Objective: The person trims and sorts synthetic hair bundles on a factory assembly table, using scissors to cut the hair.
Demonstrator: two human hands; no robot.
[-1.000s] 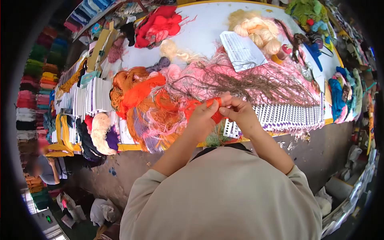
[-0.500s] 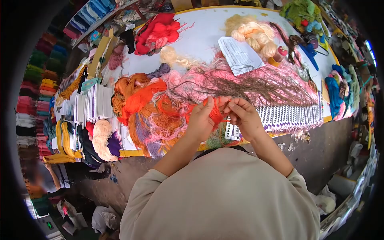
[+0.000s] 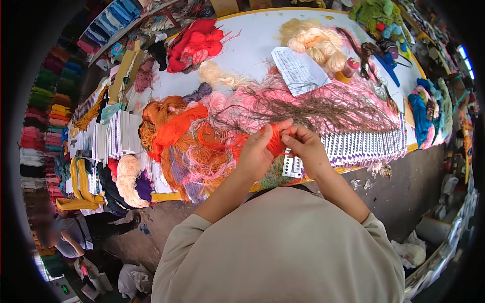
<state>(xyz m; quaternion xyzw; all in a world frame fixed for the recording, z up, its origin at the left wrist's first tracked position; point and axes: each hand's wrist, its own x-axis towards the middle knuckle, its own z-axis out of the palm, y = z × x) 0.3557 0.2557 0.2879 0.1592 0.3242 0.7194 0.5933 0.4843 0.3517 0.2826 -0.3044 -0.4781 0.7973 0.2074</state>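
Observation:
Bright red-orange yarn [image 3: 275,143] stretches between my two hands over the table's near edge. My left hand [image 3: 256,151] is closed around it, thumb up. My right hand [image 3: 306,148] pinches at the yarn's right side, fingertips together; the strands between them are too fine to make out. Just left of my hands lies a tangled heap of orange-brown yarn [image 3: 202,146], with a red-orange skein [image 3: 179,126] on it. Pink yarn [image 3: 242,108] spreads behind, crossed by dark brown strands [image 3: 323,113]. Below my right hand is a white card with holes [image 3: 292,166].
A row of white punched cards [image 3: 364,146] lines the near right edge. Behind stand a printed sheet [image 3: 300,70], a small bottle [image 3: 347,70], cream skeins [image 3: 318,43] and red skeins [image 3: 196,45]. Card stacks [image 3: 124,132] stand left. Another person [image 3: 70,235] is at lower left.
My right hand has shifted slightly, its fingers closer against the red-orange yarn, which looks more bunched. The person at lower left shows more fully. The view has moved slightly.

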